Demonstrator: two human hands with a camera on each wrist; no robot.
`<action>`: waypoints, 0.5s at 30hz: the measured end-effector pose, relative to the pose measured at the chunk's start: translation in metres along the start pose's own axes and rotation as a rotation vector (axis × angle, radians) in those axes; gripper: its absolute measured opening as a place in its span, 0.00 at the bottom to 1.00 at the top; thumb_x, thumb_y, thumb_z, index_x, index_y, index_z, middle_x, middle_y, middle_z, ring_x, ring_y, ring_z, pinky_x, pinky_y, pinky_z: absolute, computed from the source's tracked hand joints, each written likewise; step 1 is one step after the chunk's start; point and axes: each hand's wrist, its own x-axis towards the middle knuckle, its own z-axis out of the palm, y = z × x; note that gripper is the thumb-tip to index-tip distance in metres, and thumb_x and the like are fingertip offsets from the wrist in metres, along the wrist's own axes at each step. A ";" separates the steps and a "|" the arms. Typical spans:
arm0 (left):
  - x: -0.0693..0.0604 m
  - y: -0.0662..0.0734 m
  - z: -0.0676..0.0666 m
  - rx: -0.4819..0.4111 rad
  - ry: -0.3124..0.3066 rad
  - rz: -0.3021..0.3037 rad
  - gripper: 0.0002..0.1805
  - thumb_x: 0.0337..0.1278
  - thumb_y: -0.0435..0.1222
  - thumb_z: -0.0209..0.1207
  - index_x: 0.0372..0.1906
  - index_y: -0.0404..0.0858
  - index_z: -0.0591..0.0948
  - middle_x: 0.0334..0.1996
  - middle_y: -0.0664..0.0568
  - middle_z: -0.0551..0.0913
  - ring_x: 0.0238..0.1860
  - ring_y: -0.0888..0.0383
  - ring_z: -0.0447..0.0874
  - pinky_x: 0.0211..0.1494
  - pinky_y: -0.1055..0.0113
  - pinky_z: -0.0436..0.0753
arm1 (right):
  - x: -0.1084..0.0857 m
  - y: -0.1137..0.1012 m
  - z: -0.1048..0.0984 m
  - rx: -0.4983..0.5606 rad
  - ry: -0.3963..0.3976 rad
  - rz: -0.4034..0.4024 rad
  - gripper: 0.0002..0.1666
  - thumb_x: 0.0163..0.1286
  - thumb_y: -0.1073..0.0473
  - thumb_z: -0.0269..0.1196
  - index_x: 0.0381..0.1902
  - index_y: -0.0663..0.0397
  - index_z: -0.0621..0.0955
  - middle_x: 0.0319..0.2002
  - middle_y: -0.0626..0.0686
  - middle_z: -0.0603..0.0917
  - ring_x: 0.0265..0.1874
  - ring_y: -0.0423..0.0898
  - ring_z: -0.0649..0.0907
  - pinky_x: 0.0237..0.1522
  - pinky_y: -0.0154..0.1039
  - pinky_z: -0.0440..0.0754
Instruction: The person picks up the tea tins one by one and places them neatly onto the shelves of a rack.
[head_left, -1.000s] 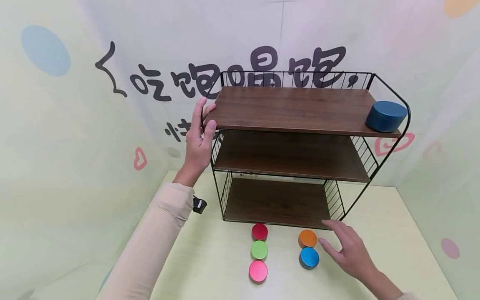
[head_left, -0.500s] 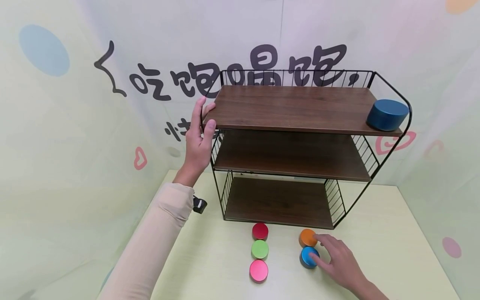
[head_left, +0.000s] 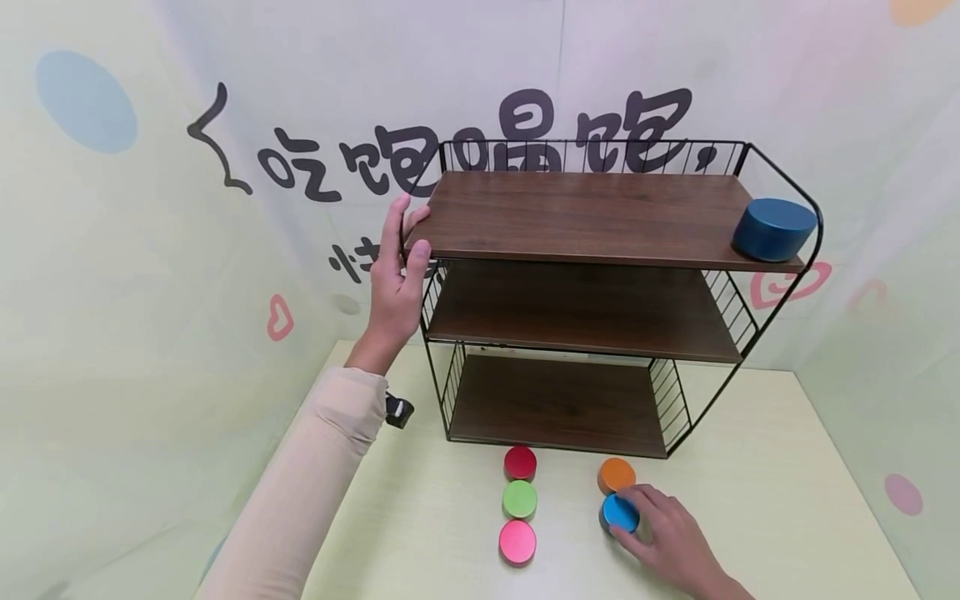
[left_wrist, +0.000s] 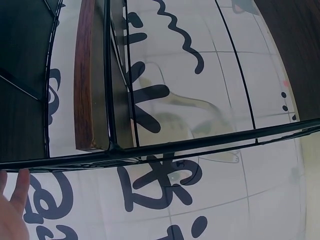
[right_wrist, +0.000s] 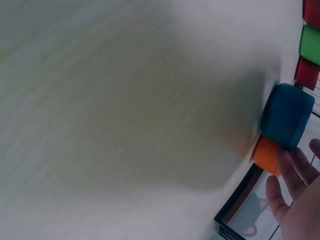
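Note:
My left hand holds the upper left side of a shelf rack with three brown boards in a black wire frame. In the left wrist view, fingertips reach the black bar. My right hand is at a small blue round tin on the table, thumb at its near side and fingers at its far side. The right wrist view shows fingers extended at the rim of the blue tin. An orange tin stands just behind it.
Left of these tins, a red tin, a green tin and a pink tin stand in a row. A larger dark blue tin sits at the top board's right end. Printed cloth walls surround the table.
My right hand has moved left and nearer, from beside the orange tin to the blue tin. My left hand stays on the rack, and the tins have not visibly moved.

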 end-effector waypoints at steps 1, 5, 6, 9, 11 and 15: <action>0.000 0.000 0.000 -0.002 0.001 -0.001 0.28 0.76 0.33 0.47 0.76 0.39 0.60 0.65 0.46 0.76 0.67 0.55 0.70 0.61 0.66 0.70 | 0.000 -0.001 0.000 -0.006 0.002 -0.002 0.32 0.45 0.49 0.79 0.49 0.51 0.84 0.44 0.44 0.83 0.36 0.43 0.83 0.36 0.44 0.80; 0.000 0.000 0.000 -0.003 0.005 -0.002 0.28 0.75 0.33 0.47 0.76 0.40 0.60 0.65 0.46 0.76 0.67 0.55 0.70 0.62 0.66 0.70 | -0.001 -0.002 0.000 -0.026 0.004 -0.009 0.34 0.43 0.48 0.80 0.49 0.52 0.84 0.44 0.46 0.83 0.36 0.43 0.83 0.35 0.44 0.80; 0.000 0.000 0.000 -0.002 0.006 -0.002 0.28 0.75 0.33 0.47 0.76 0.41 0.60 0.65 0.46 0.76 0.67 0.55 0.70 0.62 0.66 0.70 | -0.001 -0.002 0.000 -0.031 0.005 -0.010 0.34 0.43 0.47 0.80 0.49 0.52 0.84 0.44 0.46 0.83 0.36 0.43 0.83 0.35 0.44 0.80; 0.000 0.001 0.001 -0.006 0.007 0.000 0.28 0.75 0.32 0.47 0.76 0.41 0.61 0.64 0.46 0.76 0.67 0.55 0.70 0.62 0.66 0.69 | -0.002 -0.001 0.001 -0.041 0.002 -0.006 0.36 0.41 0.47 0.81 0.49 0.52 0.84 0.44 0.46 0.83 0.36 0.43 0.82 0.35 0.43 0.81; 0.000 0.001 0.001 -0.008 0.007 0.002 0.28 0.75 0.32 0.47 0.76 0.40 0.61 0.64 0.46 0.76 0.68 0.55 0.70 0.62 0.66 0.70 | -0.003 -0.001 0.002 -0.047 -0.003 0.001 0.37 0.41 0.47 0.81 0.50 0.53 0.84 0.44 0.47 0.82 0.36 0.43 0.83 0.35 0.43 0.81; 0.000 0.001 0.001 -0.009 0.008 0.008 0.28 0.75 0.32 0.47 0.75 0.39 0.61 0.64 0.46 0.76 0.68 0.55 0.70 0.62 0.66 0.69 | -0.004 0.000 0.004 -0.061 -0.009 0.011 0.38 0.40 0.46 0.82 0.50 0.53 0.83 0.44 0.49 0.82 0.38 0.45 0.83 0.36 0.45 0.82</action>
